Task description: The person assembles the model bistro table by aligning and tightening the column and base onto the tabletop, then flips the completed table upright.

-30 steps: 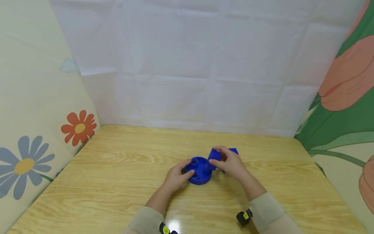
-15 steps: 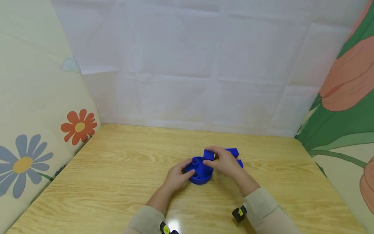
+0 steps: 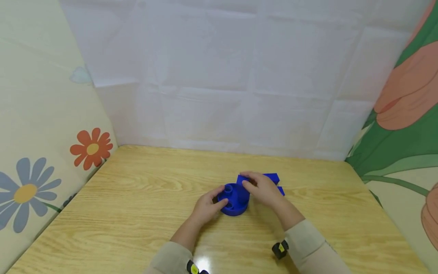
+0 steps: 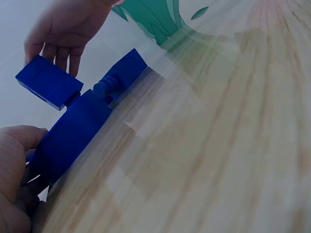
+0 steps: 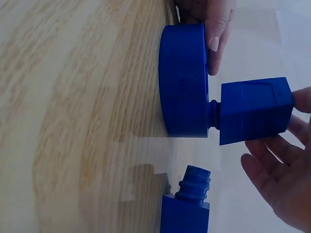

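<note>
Currently, one blue block [image 5: 255, 111] is stood about upright over the right side of the round base [image 3: 235, 212], with its threaded neck [image 5: 214, 114] directed down toward the interior of the base. The block is gripped by its outer end between the thumb and fingers of the right hand [image 3: 261, 187]. The round base is laid flat on the table [image 3: 154, 213], and its left rim is held by the left hand [image 3: 206, 207].

Handling: both parts are judged to be rigid moulded plastic, light, smooth-faced and somewhat slippery, with little risk of breakage; the thread ridges are likely the most easily damaged. The block is best taken by opposite flat faces, clear of the neck. The base is best taken by its outer wall.

Count: one round base; one held block; two round sockets [image 3: 228, 189] visible within the base, one partly covered by the left thumb; two hands. To the right of the base, at least one loose block [image 5: 184, 216] is laid with its threaded stud [image 5: 193, 185] exposed; a second may be present, but the area is partly hidden by the right hand.
</note>
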Tool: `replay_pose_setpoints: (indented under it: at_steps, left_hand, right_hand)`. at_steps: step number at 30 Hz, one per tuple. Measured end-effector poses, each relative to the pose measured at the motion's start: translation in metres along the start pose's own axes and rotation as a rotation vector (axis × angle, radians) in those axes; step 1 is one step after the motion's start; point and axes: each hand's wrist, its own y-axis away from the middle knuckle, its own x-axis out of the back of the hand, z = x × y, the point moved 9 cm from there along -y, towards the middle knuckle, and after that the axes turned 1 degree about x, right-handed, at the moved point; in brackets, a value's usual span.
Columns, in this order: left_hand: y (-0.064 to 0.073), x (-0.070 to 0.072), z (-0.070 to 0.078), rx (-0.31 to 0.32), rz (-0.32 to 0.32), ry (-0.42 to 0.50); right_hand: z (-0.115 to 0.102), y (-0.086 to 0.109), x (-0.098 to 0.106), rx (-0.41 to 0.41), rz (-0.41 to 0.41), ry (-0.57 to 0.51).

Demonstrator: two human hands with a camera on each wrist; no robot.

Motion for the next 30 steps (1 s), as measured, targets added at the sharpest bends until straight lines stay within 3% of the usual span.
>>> replay_pose_setpoints:
  at_steps: [8, 15, 19, 24, 30]
  left_hand:
    - [0.002, 0.000, 0.002, -0.013, 0.007, 0.007]
    - [0.005, 0.000, 0.006, -0.019, -0.003, 0.014]
    - [0.004, -0.001, 0.005, -0.009, -0.013, 0.025]
    - [0.004, -0.002, 0.001, -0.002, -0.018, 0.032]
    - [0.004, -0.001, 0.001, -0.010, -0.014, 0.036]
  right_hand:
    - [0.001, -0.001, -0.005, 0.030, -0.054, -0.114]
    - [0.014, -0.001, -0.006, -0.071, -0.055, -0.176]
    - [0.021, 0.001, -0.006, -0.100, -0.054, -0.309]
    - [0.024, 0.003, -0.004, -0.070, -0.049, -0.443]
    - [0.026, 0.006, -0.002, -0.042, -0.031, -0.469]
